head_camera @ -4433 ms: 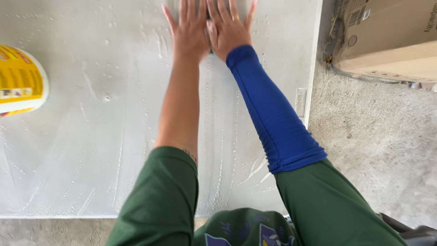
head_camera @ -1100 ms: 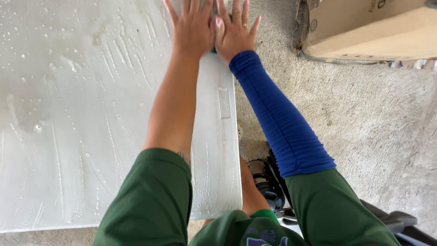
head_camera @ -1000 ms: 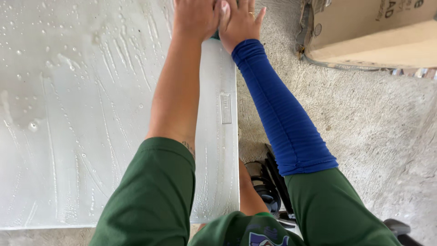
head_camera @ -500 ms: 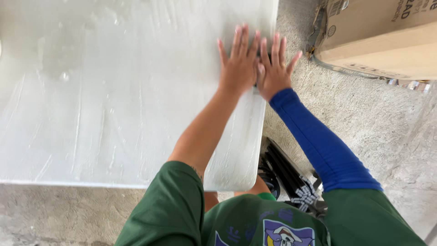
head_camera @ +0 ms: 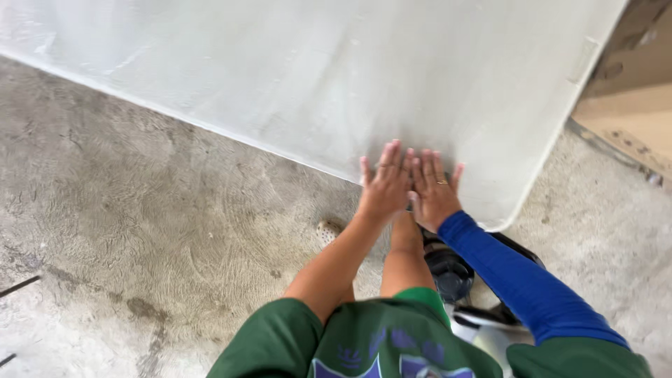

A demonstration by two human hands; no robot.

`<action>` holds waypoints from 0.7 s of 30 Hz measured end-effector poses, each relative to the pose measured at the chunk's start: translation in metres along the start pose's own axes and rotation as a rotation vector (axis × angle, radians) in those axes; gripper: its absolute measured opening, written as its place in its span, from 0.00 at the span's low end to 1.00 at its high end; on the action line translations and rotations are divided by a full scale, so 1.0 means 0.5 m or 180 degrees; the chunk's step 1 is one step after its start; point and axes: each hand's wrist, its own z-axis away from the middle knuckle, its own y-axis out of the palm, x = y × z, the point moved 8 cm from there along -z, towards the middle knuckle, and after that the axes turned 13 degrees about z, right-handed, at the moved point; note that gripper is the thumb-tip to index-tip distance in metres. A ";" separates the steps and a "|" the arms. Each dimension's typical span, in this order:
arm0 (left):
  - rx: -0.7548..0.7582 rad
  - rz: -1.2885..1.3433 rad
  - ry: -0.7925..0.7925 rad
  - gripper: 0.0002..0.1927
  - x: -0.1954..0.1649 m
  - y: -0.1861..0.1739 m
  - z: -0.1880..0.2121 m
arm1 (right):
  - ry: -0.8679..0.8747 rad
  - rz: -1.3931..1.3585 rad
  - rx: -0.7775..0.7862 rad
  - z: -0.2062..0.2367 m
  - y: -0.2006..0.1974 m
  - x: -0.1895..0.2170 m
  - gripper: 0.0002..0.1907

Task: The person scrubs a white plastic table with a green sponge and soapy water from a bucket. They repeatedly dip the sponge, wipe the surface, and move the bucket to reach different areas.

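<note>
A large white wet tabletop (head_camera: 315, 77) fills the upper part of the head view. My left hand (head_camera: 385, 183) lies flat on it near its near corner, fingers spread. My right hand (head_camera: 434, 189), with a ring on one finger and a blue sleeve up the arm, lies flat right beside it, the two hands touching side by side. Neither hand holds anything. Both rest close to the table's near edge.
Bare grey concrete floor (head_camera: 140, 231) spreads below and left of the table. A cardboard box (head_camera: 630, 105) stands at the right edge. Dark footwear (head_camera: 455, 269) and my leg show beneath the table corner.
Both hands have slid across the tabletop toward its near corner, still flat and side by side. The view has swung, so more floor shows at the left.
</note>
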 end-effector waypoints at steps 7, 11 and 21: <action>0.0331 -0.0026 -0.1760 0.39 0.397 -0.311 0.035 | -0.0592 0.0403 0.0348 -0.434 -0.033 0.359 0.37; -0.0444 -0.0092 -0.1986 0.36 0.546 -0.453 0.024 | -0.0422 0.0410 0.0234 -0.613 -0.070 0.505 0.37; -0.0949 0.0099 -0.2856 0.36 0.886 -0.696 0.033 | -0.1041 0.0437 0.0055 -0.970 -0.124 0.822 0.33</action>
